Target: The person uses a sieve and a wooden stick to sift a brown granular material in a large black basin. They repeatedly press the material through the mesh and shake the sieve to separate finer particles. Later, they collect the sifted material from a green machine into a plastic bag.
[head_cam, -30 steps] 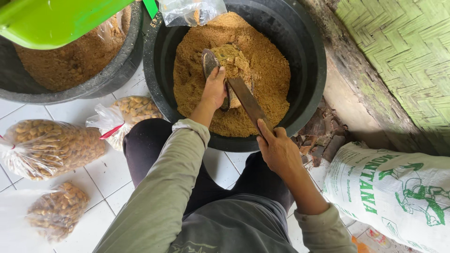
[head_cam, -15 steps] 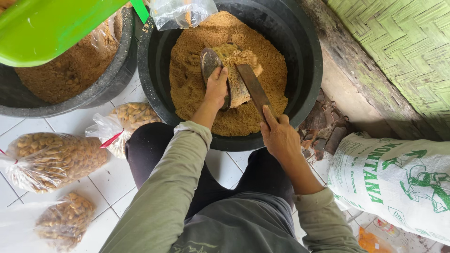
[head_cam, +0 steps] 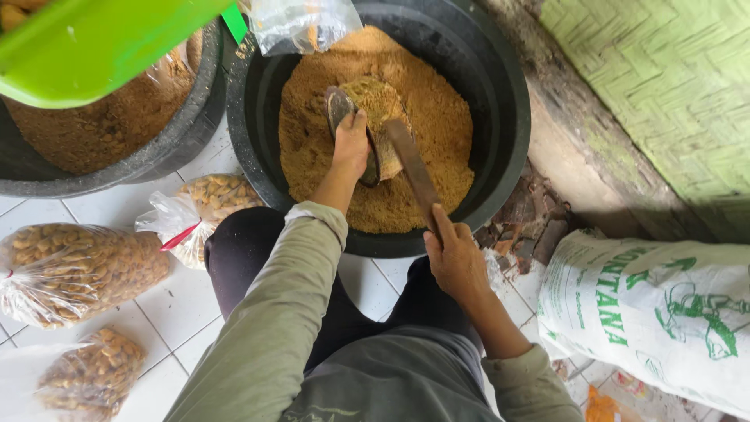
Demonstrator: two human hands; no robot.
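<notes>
Fingers of the left hand (head_cam: 350, 144) curl over the rim of a dark, rounded half-shell scoop (head_cam: 344, 117), closed on it and pressing it into a packed lump of golden-brown granular sugar (head_cam: 383, 101) that sits on the loose heap filling the big round black plastic tub (head_cam: 508, 94). Just right of that grip, the right hand (head_cam: 457, 262) is wrapped shut around the near end of a long flat brownish blade (head_cam: 410, 168), whose far end lies against the lump, touching or very nearly touching the scoop. Blade and left fingers are close together, so a slip of the blade toward the scoop could, I judge, catch the fingertips; a hard push could also break the lump apart or flick grains over the tub's near rim onto the dark trousers (head_cam: 242, 250) and white tiled floor (head_cam: 141, 312). To the left of the holding hand stands a second black tub (head_cam: 156, 156) of browner material, with a bright green plastic vessel (head_cam: 101, 43) over it. Clear knotted plastic bags of pale nuts (head_cam: 78, 270) lie well apart on the tiles, and a white printed woven sack (head_cam: 648, 320) rests right of the blade hand.
</notes>
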